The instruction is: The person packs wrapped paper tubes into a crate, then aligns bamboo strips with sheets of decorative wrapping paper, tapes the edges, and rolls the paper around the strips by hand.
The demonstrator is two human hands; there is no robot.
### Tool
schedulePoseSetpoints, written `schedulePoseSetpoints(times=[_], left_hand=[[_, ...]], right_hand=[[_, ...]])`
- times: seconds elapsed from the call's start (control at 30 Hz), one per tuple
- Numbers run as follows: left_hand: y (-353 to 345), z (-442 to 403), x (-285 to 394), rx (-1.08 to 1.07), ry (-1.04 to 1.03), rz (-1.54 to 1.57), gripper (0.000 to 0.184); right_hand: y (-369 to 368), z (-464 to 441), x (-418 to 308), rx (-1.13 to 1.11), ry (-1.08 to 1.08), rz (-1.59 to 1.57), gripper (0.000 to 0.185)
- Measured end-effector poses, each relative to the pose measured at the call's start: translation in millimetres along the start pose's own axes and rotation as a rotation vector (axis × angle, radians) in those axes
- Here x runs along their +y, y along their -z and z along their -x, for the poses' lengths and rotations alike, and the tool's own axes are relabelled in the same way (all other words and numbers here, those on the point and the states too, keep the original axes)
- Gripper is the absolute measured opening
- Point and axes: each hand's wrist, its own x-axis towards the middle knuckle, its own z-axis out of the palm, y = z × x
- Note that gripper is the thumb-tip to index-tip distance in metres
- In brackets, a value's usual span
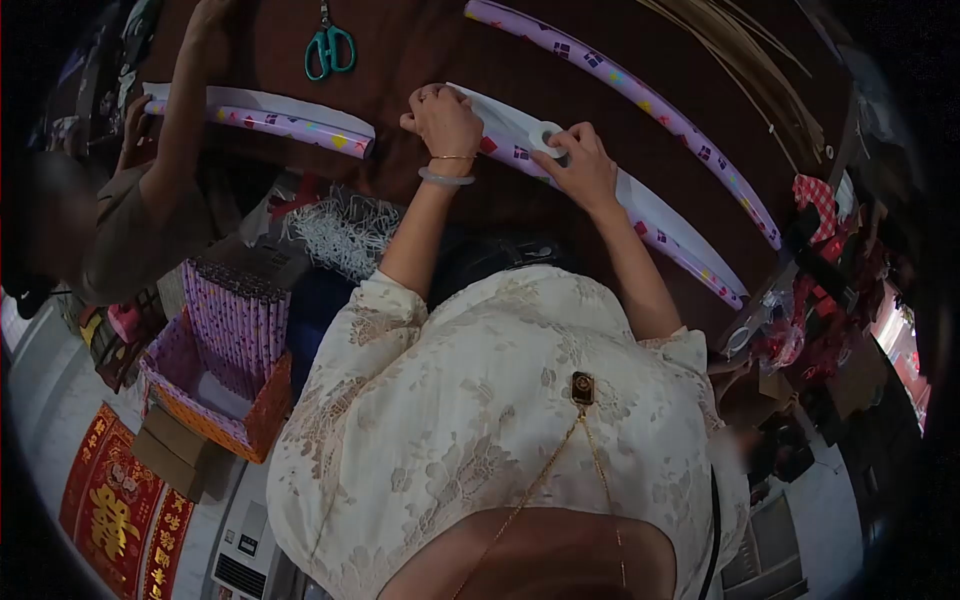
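The left hand (447, 122) curls its fingers over a purple patterned paper roll (508, 149) on the dark brown surface (420, 50); whether they pinch it, I cannot tell. The right hand's (580, 165) fingers, slightly parted, grasp a white tape ring (545, 138) against it. An orange woven basket (205, 412) contains slim purple patterned pieces (235, 320).

The person wears a cream blouse (450, 400) with lacy floral patches and short sleeves, and a gold chain (545, 463) with a dark rectangular pendant (582, 388). The left hand's (445, 122) wrist carries a thin gold bracelet (453, 157) and pale bangle (446, 179).
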Motion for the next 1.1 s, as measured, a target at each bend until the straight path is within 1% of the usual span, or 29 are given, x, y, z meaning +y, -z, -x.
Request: schedulePoseSetpoints(times=[0.03,0.17,0.23,0.33,0.5,0.6,0.77,0.83,0.87,0.9,0.93,0.97,1.03,1.1], left_hand=[[1,0,-1,0.015,0.017,-0.001,0.008],[7,-1,-6,0.061,0.045,-0.026,0.006],[8,-2,-7,0.072,0.024,-0.063,0.005],[10,-4,-9,0.079,-0.010,-0.110,0.005],[10,-6,-9,0.094,-0.024,-0.131,0.006],[6,-7,-9,0.090,0.008,-0.121,0.006],[4,-5,-5,0.163,-0.047,-0.218,0.006],[3,-5,-6,0.149,-0.042,-0.230,0.007],[4,-5,-8,0.140,-0.032,-0.241,0.008],[4,-5,-8,0.140,-0.034,-0.239,0.008],[4,-4,-8,0.175,-0.070,-0.248,0.007],[4,-5,-8,0.214,-0.105,-0.258,0.006],[1,-7,-9,0.222,-0.100,-0.269,0.005],[-2,-7,-11,0.232,-0.096,-0.282,0.005]], right_hand=[[-2,1,-1,0.038,0.052,0.035,0.038],[-7,-1,-7,0.079,0.076,0.015,0.038],[-3,-3,-12,0.008,0.015,0.048,0.040],[-1,-7,-16,-0.030,0.000,0.091,0.041],[1,-13,-25,-0.042,-0.068,0.146,0.044],[2,-18,-30,-0.069,-0.119,0.165,0.045],[0,-23,-37,-0.061,-0.167,0.199,0.047],[5,-28,-41,-0.176,-0.240,0.226,0.050],[3,-27,-42,-0.175,-0.242,0.226,0.050],[2,-26,-40,-0.128,-0.205,0.228,0.050],[2,-26,-40,-0.082,-0.167,0.230,0.050],[5,-26,-39,-0.079,-0.164,0.232,0.050],[15,-22,-39,-0.180,-0.138,0.214,0.053],[25,-18,-33,-0.183,-0.122,0.248,0.051]])
